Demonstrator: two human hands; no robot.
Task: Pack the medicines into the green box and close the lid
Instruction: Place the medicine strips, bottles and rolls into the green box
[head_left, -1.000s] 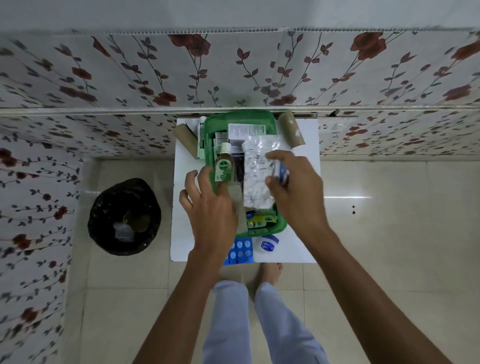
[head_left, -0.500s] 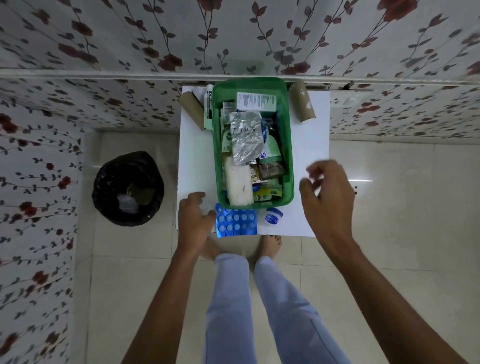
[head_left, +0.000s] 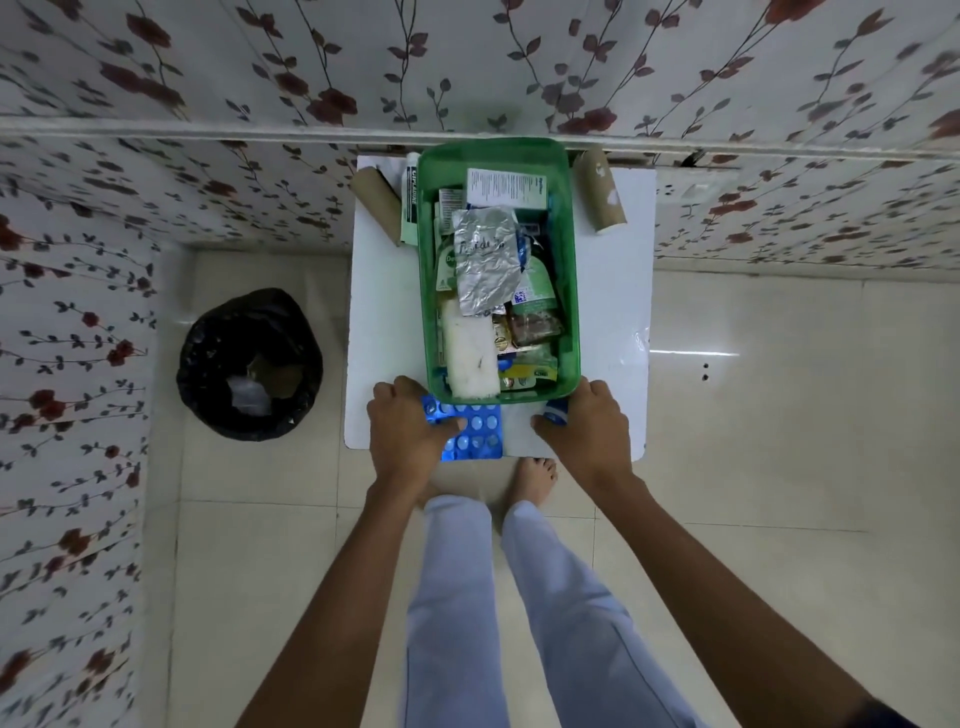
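Both hands beside green box (unlidded)

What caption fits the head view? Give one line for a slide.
Both hands reach past the packed green box: left hand on the blue blister pack, right hand over a small blue item.

A white desk is seen against the flowered wall. The green box is placed on its middle. Left of the box lie a cardboard tube and a carton; right of it, another tube; in front of it, a blue blister sheet and a small blue jar.
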